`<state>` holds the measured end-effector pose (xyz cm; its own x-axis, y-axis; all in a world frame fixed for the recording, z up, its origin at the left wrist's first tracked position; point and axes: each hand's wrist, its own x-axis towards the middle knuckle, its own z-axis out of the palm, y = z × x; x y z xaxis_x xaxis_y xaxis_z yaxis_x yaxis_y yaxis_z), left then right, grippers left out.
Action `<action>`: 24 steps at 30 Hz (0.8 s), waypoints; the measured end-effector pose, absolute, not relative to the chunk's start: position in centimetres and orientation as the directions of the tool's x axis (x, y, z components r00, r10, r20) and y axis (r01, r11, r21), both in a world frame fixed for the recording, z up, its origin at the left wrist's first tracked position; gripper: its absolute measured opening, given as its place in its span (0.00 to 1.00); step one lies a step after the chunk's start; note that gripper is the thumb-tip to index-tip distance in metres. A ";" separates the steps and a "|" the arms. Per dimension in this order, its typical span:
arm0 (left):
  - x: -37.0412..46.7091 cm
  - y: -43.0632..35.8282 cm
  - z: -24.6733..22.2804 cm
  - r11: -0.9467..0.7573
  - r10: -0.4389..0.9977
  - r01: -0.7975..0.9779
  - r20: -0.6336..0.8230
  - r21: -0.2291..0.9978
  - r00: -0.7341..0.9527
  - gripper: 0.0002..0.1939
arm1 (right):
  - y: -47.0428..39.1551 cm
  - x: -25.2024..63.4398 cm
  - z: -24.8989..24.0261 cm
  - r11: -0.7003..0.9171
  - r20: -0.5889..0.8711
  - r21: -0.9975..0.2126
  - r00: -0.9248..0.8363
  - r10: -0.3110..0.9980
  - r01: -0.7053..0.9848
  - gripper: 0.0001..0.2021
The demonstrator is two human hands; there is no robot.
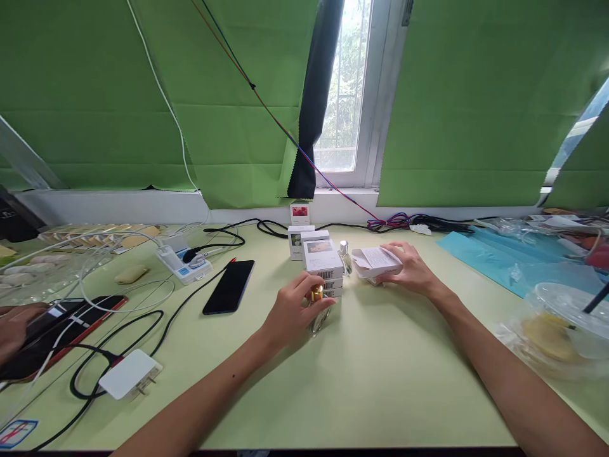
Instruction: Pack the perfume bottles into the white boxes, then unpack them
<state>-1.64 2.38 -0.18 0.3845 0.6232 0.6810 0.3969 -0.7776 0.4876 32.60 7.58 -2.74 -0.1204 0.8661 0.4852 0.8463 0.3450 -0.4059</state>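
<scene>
Two grips, both closed. Left hand [297,306] pinches the gold-capped bottle [318,314] between thumb and fingers near the cap: shiny metallic cap, clear glass body, right in front of the box stack [324,261]. Can't tell if its base touches the table [380,381].

Right hand [408,270] has thumb and fingers closed on the right end of the open carton [375,261]: thin white card, flap showing, fine print on the upper face. Something small sits under it, mostly hidden.

Stack is white rectangular card boxes, barcodes on the near ends, picture panel on top. Silver-capped bottle [345,259], clear glass, upright between stack and carton. More white boxes stand behind; the rearmost box [299,214] has a red picture and is by the wall.

Table is smooth, pale yellow-green. Left side: flat black phone [229,287], white power strip [184,265], boxy white adapter [130,374] with metal prongs, looped black cable [164,336]. Far left, another person's hand [16,330] at a dark, red-edged device [61,336].

Right side: creased blue sheet [490,261], thin plastic; clear plastic cup [566,317], round lid, dark straw, yellowish contents.
</scene>
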 end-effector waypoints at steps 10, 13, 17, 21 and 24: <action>-1.9 3.1 -0.2 -0.802 0.589 0.402 0.698 0.442 0.407 0.11 | 7.7 32.8 -3.0 0.349 0.471 -0.477 -0.101 0.876 0.807 0.40; -2.1 3.1 -0.2 -0.811 0.581 0.393 0.682 0.434 0.445 0.10 | 7.8 32.9 -3.2 0.368 0.486 -0.429 -0.133 0.864 0.825 0.39; -2.2 2.9 0.1 -0.815 0.579 0.365 0.654 0.450 0.487 0.08 | 7.8 33.0 -3.1 0.375 0.488 -0.412 -0.146 0.860 0.830 0.39; -2.3 2.5 0.7 -0.818 0.575 0.321 0.656 0.478 0.489 0.08 | 7.6 32.9 -2.8 0.344 0.488 -0.450 -0.097 0.868 0.824 0.41; -2.3 2.4 0.9 -0.820 0.572 0.316 0.669 0.477 0.475 0.08 | 7.5 32.8 -2.5 0.350 0.516 -0.459 -0.075 0.853 0.817 0.42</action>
<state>-2.32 2.35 0.93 0.4747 0.5716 0.6692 0.3155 -0.8204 0.4769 32.77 7.47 -2.55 -0.0755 0.8532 0.5161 0.8167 0.3499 -0.4589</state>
